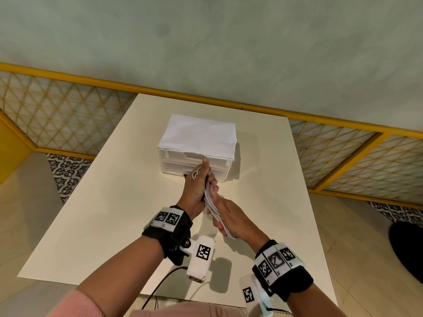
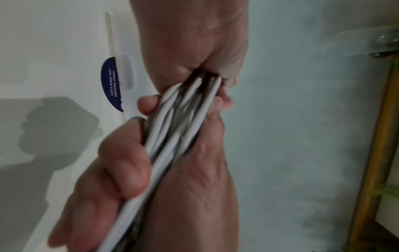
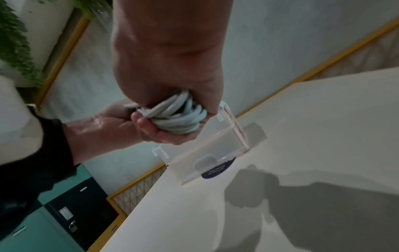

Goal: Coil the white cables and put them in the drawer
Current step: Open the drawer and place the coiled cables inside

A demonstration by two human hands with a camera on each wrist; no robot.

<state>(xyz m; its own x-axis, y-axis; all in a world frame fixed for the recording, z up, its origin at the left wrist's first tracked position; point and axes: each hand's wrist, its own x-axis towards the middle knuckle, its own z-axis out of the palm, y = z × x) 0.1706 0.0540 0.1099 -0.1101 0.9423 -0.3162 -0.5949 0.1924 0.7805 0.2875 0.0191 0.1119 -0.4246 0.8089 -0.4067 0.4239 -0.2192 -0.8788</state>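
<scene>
Left hand (image 1: 194,191): raised above the cream table (image 1: 103,213), fingers curled round the far end of the white cables (image 1: 211,203), index finger stretched toward the drawer unit (image 1: 196,145).

White cables: one bundle of looped strands, held between both hands just in front of the drawer unit, clear of the tabletop.

Right hand (image 1: 231,218): fingers and thumb closed round the near end of the bundle.

Drawer unit: translucent, white sheet on top, both drawers appear closed; dark blue label (image 3: 218,168) at its base.

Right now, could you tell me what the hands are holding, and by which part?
Both hold the bundle of white cables: the left hand grips its far end, the right hand its near end.
</scene>
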